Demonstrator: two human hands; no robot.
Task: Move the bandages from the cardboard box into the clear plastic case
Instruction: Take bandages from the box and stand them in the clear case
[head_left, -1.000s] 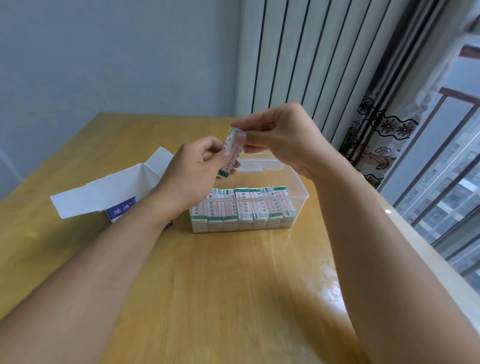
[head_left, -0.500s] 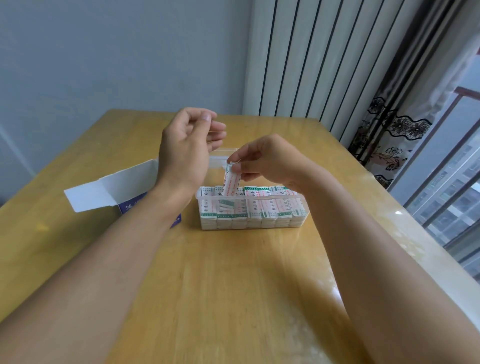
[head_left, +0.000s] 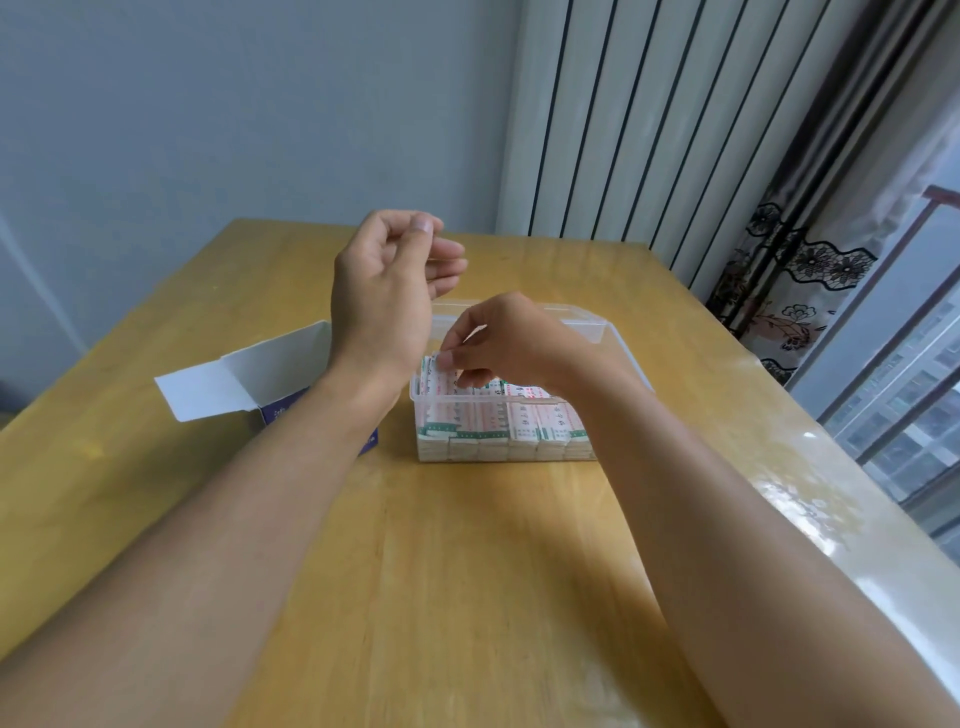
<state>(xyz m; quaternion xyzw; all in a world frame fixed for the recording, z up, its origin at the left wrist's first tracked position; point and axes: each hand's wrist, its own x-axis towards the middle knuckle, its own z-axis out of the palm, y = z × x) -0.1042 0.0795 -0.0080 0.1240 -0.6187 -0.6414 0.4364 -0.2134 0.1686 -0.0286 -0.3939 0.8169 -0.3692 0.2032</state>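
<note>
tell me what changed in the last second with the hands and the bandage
The bandage, pinched by both hands above the case a second ago, went down into its left end. The left hand let go and rose, empty and loosely curled. The right hand followed the bandage down, its grip on the top edge. The box and the packed row stayed put.

A wooden table (head_left: 467, 571) stands beside a white radiator (head_left: 649, 119) and patterned curtain (head_left: 795, 270).

The bandages (head_left: 519, 415) are white with red print and green bands, inside a clear case (head_left: 597, 332). The box (head_left: 249, 374) is white inside, blue outside. The table (head_left: 467, 571) is honey-yellow wood; the curtain (head_left: 800, 270) carries black floral lace.
</note>
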